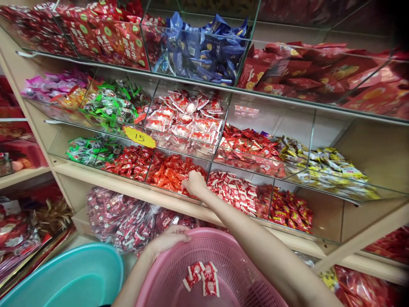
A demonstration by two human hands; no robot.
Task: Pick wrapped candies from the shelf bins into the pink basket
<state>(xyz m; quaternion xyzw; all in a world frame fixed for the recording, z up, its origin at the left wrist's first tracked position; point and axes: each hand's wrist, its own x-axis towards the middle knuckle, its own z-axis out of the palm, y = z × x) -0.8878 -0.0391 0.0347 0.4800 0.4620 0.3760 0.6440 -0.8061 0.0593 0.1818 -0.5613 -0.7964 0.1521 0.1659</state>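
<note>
My left hand (171, 238) grips the rim of a pink plastic basket (153, 283), fingers lying over its far left edge. Inside the basket lie several red-and-white wrapped candies (210, 279). Stretched out to the lowest row of bins, my right hand (194, 184) is closed, and whatever its fingers hold is hidden. It is at the right end of a bin of orange-red wrapped candies (171, 172). Just right of that hand, past a clear divider, is a bin of red-and-white candies (234, 192) resembling those in the basket.
Clear-walled bins of wrapped sweets rise in tiers, with a yellow tag (139, 137) marked 15 on a front edge. A teal tub (110, 264) stands at lower left. Bagged sweets (119, 217) sit beneath the wooden shelf edge (105, 182).
</note>
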